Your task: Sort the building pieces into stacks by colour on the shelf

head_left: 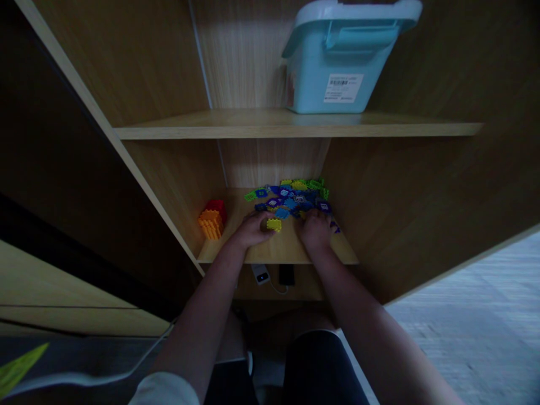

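here's the left hand (253, 229), thumb and fingers gripping a yellow block (274, 225) between the colourful pile (289, 203) and the shelf (287, 250)'s front edge! the right hand (316, 229) is down at the pile, towards the right edge, fingertips hidden, can't tell if they're closed. orange pieces (211, 224) stand by the left edge, red pieces (217, 207) just behind.

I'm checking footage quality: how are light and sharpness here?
Head view throughout: dim, nearly black at far left; the yellow piece at the left hand stands out, dark blue pieces beyond blend together; fine print on the label is unreadable, and the floor at right looks smeared.
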Action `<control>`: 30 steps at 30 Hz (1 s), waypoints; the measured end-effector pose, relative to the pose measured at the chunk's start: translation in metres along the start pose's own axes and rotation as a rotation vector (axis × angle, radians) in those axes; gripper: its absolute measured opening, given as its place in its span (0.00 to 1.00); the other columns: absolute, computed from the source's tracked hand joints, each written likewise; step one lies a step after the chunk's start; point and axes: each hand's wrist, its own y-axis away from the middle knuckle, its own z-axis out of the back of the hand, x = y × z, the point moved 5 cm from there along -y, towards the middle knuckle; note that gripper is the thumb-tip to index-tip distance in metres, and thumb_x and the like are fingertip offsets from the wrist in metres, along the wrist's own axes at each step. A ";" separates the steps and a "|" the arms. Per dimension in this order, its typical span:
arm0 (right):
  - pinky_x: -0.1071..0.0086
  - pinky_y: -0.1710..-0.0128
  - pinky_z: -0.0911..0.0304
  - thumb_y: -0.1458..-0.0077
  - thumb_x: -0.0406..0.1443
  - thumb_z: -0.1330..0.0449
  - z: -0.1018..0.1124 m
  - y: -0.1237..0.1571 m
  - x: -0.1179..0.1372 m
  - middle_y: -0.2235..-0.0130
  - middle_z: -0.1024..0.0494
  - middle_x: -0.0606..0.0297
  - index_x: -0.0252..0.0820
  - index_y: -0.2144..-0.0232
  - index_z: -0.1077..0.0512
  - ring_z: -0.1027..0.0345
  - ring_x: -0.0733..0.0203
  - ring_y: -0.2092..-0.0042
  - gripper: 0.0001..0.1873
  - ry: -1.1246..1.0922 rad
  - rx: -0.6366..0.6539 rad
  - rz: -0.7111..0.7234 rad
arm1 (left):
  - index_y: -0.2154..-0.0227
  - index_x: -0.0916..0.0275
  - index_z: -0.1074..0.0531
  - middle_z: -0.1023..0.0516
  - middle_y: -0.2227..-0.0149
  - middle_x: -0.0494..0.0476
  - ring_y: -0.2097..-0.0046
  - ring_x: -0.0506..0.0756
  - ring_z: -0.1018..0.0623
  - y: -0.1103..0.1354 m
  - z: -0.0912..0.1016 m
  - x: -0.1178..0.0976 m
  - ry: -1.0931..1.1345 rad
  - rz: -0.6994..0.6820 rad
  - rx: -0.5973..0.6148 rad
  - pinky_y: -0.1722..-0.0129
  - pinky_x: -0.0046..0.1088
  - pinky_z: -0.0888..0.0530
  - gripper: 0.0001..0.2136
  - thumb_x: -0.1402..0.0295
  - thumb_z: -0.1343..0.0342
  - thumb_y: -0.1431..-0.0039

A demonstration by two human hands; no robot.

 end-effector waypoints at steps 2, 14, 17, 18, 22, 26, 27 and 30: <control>0.37 0.41 0.38 0.30 0.38 0.44 0.000 0.000 0.001 0.42 0.24 0.33 0.33 0.40 0.28 0.34 0.29 0.37 0.21 0.023 0.013 -0.013 | 0.44 0.53 0.23 0.17 0.41 0.59 0.39 0.64 0.19 0.000 -0.001 0.001 0.013 -0.007 -0.004 0.35 0.47 0.25 0.23 0.62 0.29 0.42; 0.56 0.48 0.31 0.29 0.31 0.52 0.003 -0.009 0.000 0.51 0.17 0.43 0.34 0.48 0.24 0.22 0.44 0.49 0.18 -0.159 -0.131 0.142 | 0.45 0.54 0.23 0.17 0.42 0.59 0.40 0.63 0.19 0.000 -0.002 0.006 0.042 0.010 -0.017 0.36 0.45 0.24 0.22 0.65 0.30 0.42; 0.58 0.47 0.30 0.30 0.32 0.51 0.001 -0.013 0.000 0.51 0.17 0.45 0.33 0.47 0.25 0.22 0.46 0.50 0.18 -0.341 -0.175 0.240 | 0.46 0.55 0.23 0.17 0.43 0.60 0.40 0.63 0.19 -0.001 -0.002 0.007 0.042 0.001 -0.026 0.37 0.45 0.24 0.22 0.65 0.29 0.43; 0.57 0.47 0.29 0.30 0.32 0.51 0.001 -0.013 0.000 0.51 0.16 0.45 0.34 0.47 0.25 0.22 0.47 0.51 0.18 -0.382 -0.187 0.261 | 0.46 0.55 0.23 0.17 0.43 0.60 0.41 0.63 0.19 -0.001 -0.002 0.007 0.044 -0.001 -0.030 0.37 0.45 0.24 0.22 0.65 0.29 0.43; 0.57 0.48 0.28 0.33 0.34 0.48 -0.002 -0.015 -0.003 0.52 0.16 0.46 0.35 0.47 0.25 0.21 0.46 0.53 0.18 -0.467 -0.195 0.292 | 0.47 0.55 0.23 0.17 0.44 0.59 0.42 0.62 0.18 0.000 -0.002 0.007 0.067 0.004 -0.033 0.38 0.43 0.23 0.21 0.65 0.29 0.43; 0.58 0.50 0.27 0.35 0.36 0.45 -0.009 -0.018 -0.002 0.55 0.15 0.51 0.37 0.46 0.26 0.20 0.48 0.56 0.18 -0.533 -0.094 0.315 | 0.48 0.55 0.23 0.17 0.44 0.59 0.42 0.62 0.18 0.001 -0.002 0.005 0.065 0.008 -0.019 0.38 0.43 0.23 0.20 0.64 0.30 0.43; 0.59 0.51 0.27 0.34 0.36 0.45 -0.011 -0.018 -0.001 0.55 0.15 0.51 0.38 0.46 0.25 0.20 0.49 0.56 0.18 -0.542 -0.057 0.331 | 0.48 0.55 0.22 0.17 0.44 0.58 0.42 0.62 0.18 0.001 -0.001 0.005 0.065 0.007 -0.017 0.38 0.43 0.23 0.20 0.64 0.29 0.43; 0.60 0.50 0.27 0.33 0.36 0.45 -0.014 -0.015 0.006 0.54 0.14 0.53 0.40 0.46 0.25 0.19 0.51 0.55 0.17 -0.535 0.045 0.400 | 0.49 0.55 0.22 0.16 0.45 0.58 0.42 0.62 0.18 0.001 0.000 0.003 0.058 -0.002 -0.013 0.38 0.43 0.23 0.20 0.64 0.29 0.44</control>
